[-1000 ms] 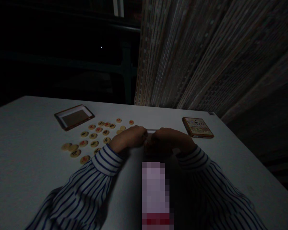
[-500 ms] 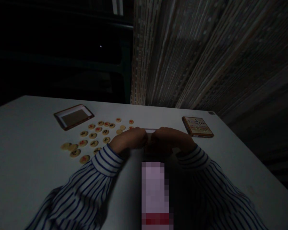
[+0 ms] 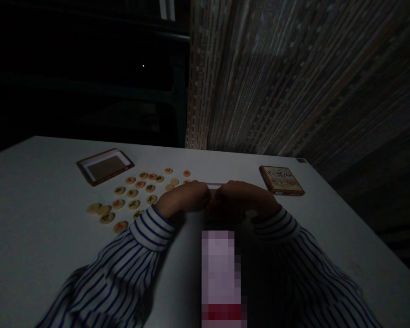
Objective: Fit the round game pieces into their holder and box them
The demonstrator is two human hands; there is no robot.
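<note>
My left hand [image 3: 187, 196] and my right hand [image 3: 248, 197] are close together over the middle of the table, fingers curled inward. Between them shows the pale inner edge of a box [image 3: 214, 186], with a dark reddish-brown side below, deep in shadow. Both hands grip it from its two sides; most of it and the fingertips are hidden. Left of my left hand lie several round wooden xiangqi pieces [image 3: 132, 193], some with red or black characters up, others plain side up. A few pieces are partly covered by my left hand and striped sleeve.
An open shallow box part [image 3: 85, 172] with a pale inside lies at the far left of the white table [image 3: 54, 255]. A closed printed box [image 3: 282, 180] lies at the right. Behind the table hangs a string curtain [image 3: 239, 91]; the room is dark.
</note>
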